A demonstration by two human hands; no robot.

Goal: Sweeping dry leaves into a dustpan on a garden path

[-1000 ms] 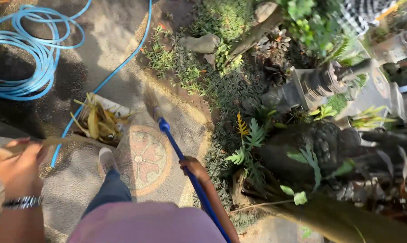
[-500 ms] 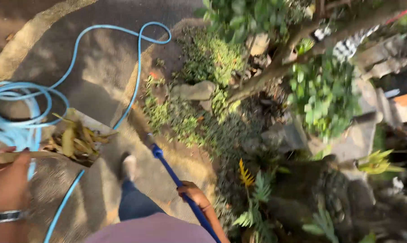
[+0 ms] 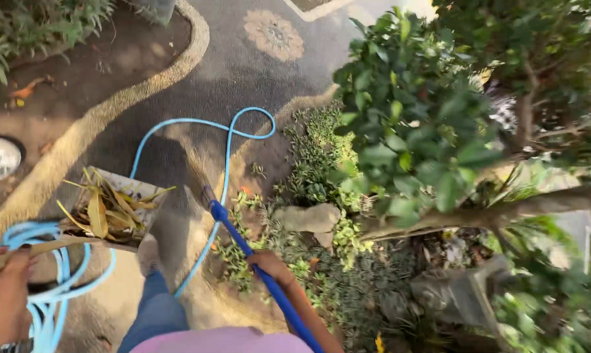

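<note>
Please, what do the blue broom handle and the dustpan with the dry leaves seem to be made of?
The blue broom handle, held in the right hand, looks like smooth, slightly glossy metal or plastic; which one is unclear. The dustpan, held by the left hand, shows a pale, flat, matte tray and a tan handle, possibly wood or bamboo.

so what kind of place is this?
Most likely a home garden: a pebbled path edged by planted beds, a blue hose, and a dustpan of dry leaves in the left hand.
</note>
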